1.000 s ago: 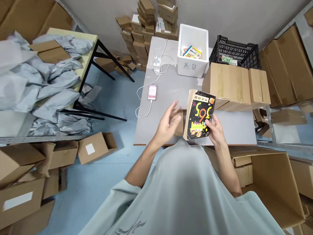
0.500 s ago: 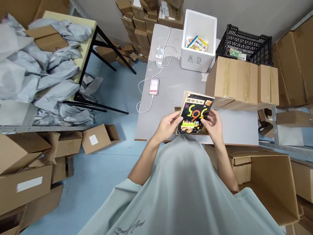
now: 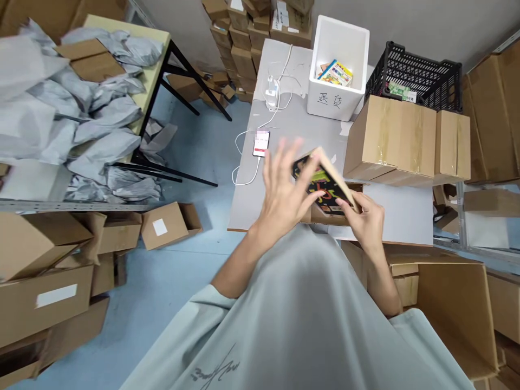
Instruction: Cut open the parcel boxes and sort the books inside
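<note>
A thick book (image 3: 324, 188) with a black cover and coloured print is tilted above an open cardboard box (image 3: 337, 219) at the table's near edge. My right hand (image 3: 363, 216) grips the book's right side, thumb on the cover. To the left, my left hand (image 3: 283, 187) has its fingers spread and smeared by motion. It overlaps the book's left part in view; whether it touches the book I cannot tell. Part of the box is hidden behind the book and my hands.
On the grey table (image 3: 247, 208) lie a phone (image 3: 261, 143) on a white cable, a white foam box (image 3: 335, 103) with books, a black crate (image 3: 422, 76) and closed cartons (image 3: 406, 135). A large open carton (image 3: 450, 309) stands at lower right. Grey parcels (image 3: 101, 108) cover the left table.
My left hand has let its hold on the book's left side go and spread its fingers. The book has turned and tilted in my right hand, showing its page edges.
</note>
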The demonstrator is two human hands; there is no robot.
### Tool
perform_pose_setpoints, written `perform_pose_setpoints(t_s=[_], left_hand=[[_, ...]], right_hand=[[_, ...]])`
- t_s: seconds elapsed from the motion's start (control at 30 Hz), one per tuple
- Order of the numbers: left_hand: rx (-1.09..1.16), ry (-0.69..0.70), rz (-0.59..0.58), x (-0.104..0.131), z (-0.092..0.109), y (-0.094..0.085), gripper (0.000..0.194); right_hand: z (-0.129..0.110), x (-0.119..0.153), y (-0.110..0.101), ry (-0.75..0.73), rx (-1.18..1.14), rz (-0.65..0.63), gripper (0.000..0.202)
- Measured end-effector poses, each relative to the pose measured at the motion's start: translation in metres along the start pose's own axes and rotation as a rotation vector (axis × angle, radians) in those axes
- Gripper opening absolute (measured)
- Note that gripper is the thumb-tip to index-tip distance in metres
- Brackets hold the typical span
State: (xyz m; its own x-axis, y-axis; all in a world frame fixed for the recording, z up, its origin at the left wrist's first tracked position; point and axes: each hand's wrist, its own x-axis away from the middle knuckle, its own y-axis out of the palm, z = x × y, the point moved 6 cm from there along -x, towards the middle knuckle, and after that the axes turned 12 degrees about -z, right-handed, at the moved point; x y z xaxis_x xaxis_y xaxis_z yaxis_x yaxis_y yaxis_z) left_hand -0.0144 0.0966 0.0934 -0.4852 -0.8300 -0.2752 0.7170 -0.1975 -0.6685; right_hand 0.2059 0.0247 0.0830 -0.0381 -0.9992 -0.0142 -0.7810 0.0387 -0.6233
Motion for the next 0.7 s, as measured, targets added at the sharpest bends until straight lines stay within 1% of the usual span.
perform_pose_setpoints(t_s=[0.03, 0.07, 0.1, 0.17, 0.23, 0.27, 0.33, 0.4, 0.47, 0.53, 0.57, 0.63, 0.67, 0.7], left_hand=[[0.121, -0.086, 0.077, 0.005, -0.015, 0.0, 0.076], [0.265, -0.167, 0.124, 0.011, -0.029, 0.003, 0.084], [0.423, -0.238, 0.134, 0.016, -0.041, 0.009, 0.085], [0.724, -0.352, 0.067, 0.025, -0.058, 0.027, 0.078], [0.932, -0.433, -0.016, 0.03, -0.063, 0.045, 0.068], [0.997, -0.464, -0.026, 0.031, -0.065, 0.051, 0.065], [1.077, -0.509, 0.002, 0.032, -0.068, 0.057, 0.06], [1.109, -0.541, 0.043, 0.031, -0.071, 0.061, 0.057], [1.098, -0.564, 0.087, 0.031, -0.073, 0.062, 0.055], [1.051, -0.567, 0.138, 0.03, -0.073, 0.061, 0.053], [1.011, -0.561, 0.164, 0.029, -0.07, 0.059, 0.051], [0.881, -0.527, 0.208, 0.028, -0.06, 0.055, 0.043], [0.791, -0.498, 0.225, 0.027, -0.053, 0.052, 0.038], [0.692, -0.459, 0.24, 0.027, -0.045, 0.05, 0.032]], right_hand=[[0.011, -0.001, 0.0, 0.061, -0.178, 0.033, 0.034], [0.022, -0.002, 0.002, 0.119, -0.34, 0.056, 0.039], [0.029, -0.002, 0.006, 0.167, -0.473, 0.071, 0.043], [0.039, -0.002, 0.015, 0.231, -0.633, 0.092, 0.048], [0.042, -0.002, 0.023, 0.264, -0.697, 0.106, 0.05], [0.043, -0.002, 0.027, 0.275, -0.714, 0.109, 0.051], [0.046, -0.003, 0.034, 0.292, -0.745, 0.105, 0.054], [0.05, -0.006, 0.04, 0.302, -0.766, 0.091, 0.055], [0.055, -0.012, 0.044, 0.298, -0.752, 0.048, 0.056], [0.058, -0.017, 0.043, 0.264, -0.646, 0.042, 0.057], [0.057, -0.019, 0.04, 0.232, -0.547, 0.081, 0.058], [0.046, -0.019, 0.032, 0.142, -0.325, 0.19, 0.055], [0.036, -0.018, 0.031, 0.092, -0.249, 0.212, 0.052], [0.026, -0.017, 0.033, 0.048, -0.215, 0.199, 0.049]])
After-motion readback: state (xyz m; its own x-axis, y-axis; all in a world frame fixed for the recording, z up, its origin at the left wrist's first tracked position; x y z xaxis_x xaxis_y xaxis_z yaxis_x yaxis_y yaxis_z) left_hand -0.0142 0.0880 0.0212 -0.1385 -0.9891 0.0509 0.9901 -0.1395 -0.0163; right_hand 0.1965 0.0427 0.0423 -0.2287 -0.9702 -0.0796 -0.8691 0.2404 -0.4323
